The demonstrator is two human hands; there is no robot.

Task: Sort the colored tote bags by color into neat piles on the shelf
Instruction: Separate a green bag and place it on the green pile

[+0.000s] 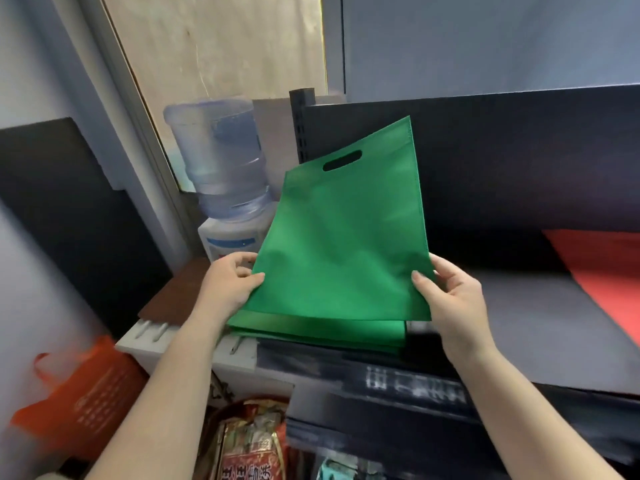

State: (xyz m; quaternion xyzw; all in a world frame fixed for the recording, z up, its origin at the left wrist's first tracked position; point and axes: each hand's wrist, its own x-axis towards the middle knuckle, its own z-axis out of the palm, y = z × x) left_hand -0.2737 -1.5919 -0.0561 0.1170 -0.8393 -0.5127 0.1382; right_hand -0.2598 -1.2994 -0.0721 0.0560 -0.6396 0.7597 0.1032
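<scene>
Left hand (231,282) and right hand (446,292) each pinch a lower corner of the green tote bag (343,237), tilted above the green pile (318,332) at the shelf's (519,323) front-left edge; uneven release could skew it, slide it off

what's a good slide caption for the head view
Both hands hold a green tote bag above the green pile.

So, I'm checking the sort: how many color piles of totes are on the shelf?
2. The green pile is at the shelf's left front, under the green tote both hands hold. The red pile is at the right edge, partly cut off; more may lie out of view.
</scene>
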